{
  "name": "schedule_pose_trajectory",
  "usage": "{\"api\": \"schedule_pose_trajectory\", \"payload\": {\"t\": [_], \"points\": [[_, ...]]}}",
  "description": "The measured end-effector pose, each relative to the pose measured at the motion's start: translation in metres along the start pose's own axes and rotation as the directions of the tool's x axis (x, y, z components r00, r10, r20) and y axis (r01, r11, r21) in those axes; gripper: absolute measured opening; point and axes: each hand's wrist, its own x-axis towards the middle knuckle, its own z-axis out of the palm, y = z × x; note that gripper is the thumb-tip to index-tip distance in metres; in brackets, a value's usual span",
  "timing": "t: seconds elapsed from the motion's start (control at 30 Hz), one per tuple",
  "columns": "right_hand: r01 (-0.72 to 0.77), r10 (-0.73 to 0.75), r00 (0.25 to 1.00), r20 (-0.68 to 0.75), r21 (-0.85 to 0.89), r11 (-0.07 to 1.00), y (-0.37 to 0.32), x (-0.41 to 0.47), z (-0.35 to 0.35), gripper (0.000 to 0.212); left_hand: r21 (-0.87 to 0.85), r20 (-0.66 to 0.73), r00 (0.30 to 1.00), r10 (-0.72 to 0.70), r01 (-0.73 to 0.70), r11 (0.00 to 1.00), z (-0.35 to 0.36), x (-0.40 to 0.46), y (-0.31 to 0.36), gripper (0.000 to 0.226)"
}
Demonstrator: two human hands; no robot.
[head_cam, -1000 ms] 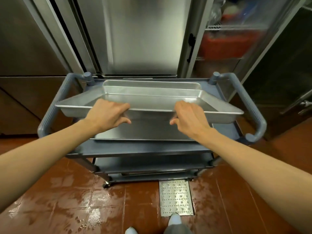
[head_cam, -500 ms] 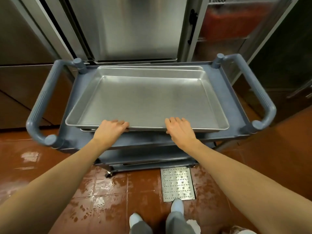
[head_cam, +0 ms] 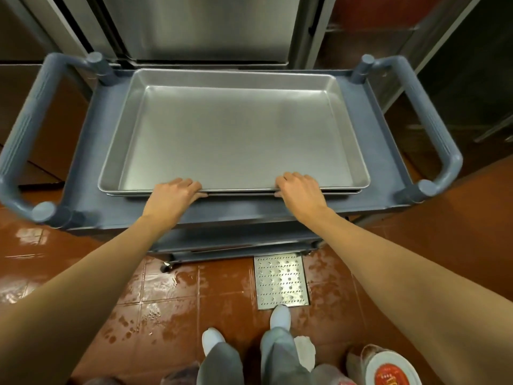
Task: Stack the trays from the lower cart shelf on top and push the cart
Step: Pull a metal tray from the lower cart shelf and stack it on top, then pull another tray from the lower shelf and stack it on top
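A shallow metal tray (head_cam: pixel 233 129) lies flat on the top shelf of the grey-blue cart (head_cam: pixel 83 151), stacked on another tray whose rim (head_cam: pixel 344 192) shows beneath its near edge. My left hand (head_cam: pixel 175 194) grips the top tray's near rim left of centre. My right hand (head_cam: pixel 301 191) grips the same rim right of centre. The cart's lower shelves (head_cam: pixel 236 240) show only as near edges under the top shelf; what lies on them is hidden.
Looped cart handles stand at the left (head_cam: pixel 22 140) and right (head_cam: pixel 433 129) ends. Steel cabinet doors (head_cam: pixel 200 26) rise right behind the cart. The red tile floor is wet, with a metal drain grate (head_cam: pixel 280 280) near my feet. A jar (head_cam: pixel 388 369) sits bottom right.
The tray went from raised and tilted above the cart down onto the tray beneath it, then slid back and squared up. Both hands stayed on its near rim.
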Motion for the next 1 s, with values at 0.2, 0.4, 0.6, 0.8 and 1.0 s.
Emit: {"api": "schedule_pose_trajectory", "payload": {"t": [0.2,0.4,0.6,0.8,1.0], "points": [[0.046,-0.045,0.999,-0.01,0.042,0.998,0.0,0.003,0.005,0.026,-0.113,0.054,0.998,-0.03,0.036,0.993,0.006,0.0,-0.013,0.033],[0.062,-0.06,0.996,0.067,-0.04,0.997,-0.007,0.004,0.0,0.014,-0.001,0.116,0.993,0.004,-0.004,1.0,0.009,0.003,-0.012,0.035],[0.075,-0.064,0.993,0.094,-0.122,0.99,-0.003,-0.002,0.002,0.015,0.027,0.1,0.993,0.068,-0.071,0.997,0.012,-0.001,-0.008,0.031],[0.071,-0.077,0.993,-0.094,-0.069,0.995,-0.01,-0.02,0.007,0.015,0.026,-0.018,0.999,0.033,-0.032,0.999,0.017,-0.013,-0.001,0.03],[0.361,-0.359,0.933,-0.029,0.093,0.928,-0.055,-0.07,0.049,0.022,-0.113,0.002,0.926,0.377,-0.375,0.92,0.051,-0.063,0.047,0.025]]}}
